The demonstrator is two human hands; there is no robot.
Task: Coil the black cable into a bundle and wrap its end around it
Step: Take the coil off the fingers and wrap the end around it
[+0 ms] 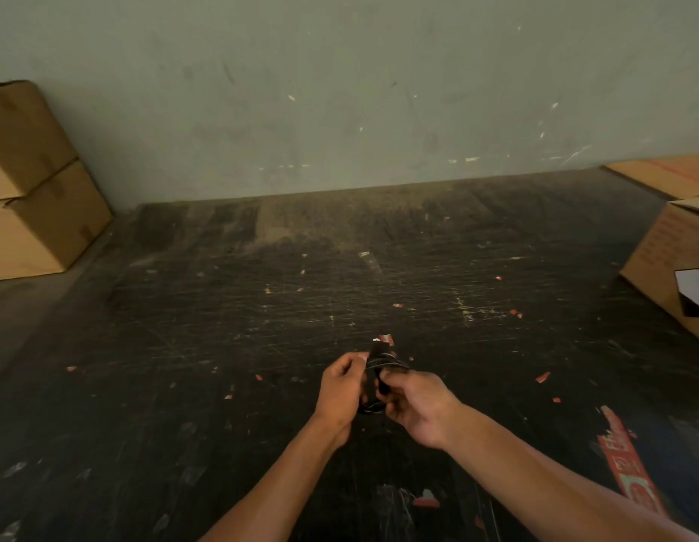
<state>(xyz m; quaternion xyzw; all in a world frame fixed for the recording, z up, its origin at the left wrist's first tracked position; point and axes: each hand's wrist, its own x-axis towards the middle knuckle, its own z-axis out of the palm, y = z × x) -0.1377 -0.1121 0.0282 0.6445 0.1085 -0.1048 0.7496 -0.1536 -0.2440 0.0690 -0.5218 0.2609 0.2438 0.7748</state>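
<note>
While pinched between both hands | black cable (379, 365) | small looped bundle

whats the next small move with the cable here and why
Probably pass the loose end once more around the middle of the black cable. It is already gathered into a small bundle held above the dark table between the left hand and right hand, so only cinching it seems left.
</note>
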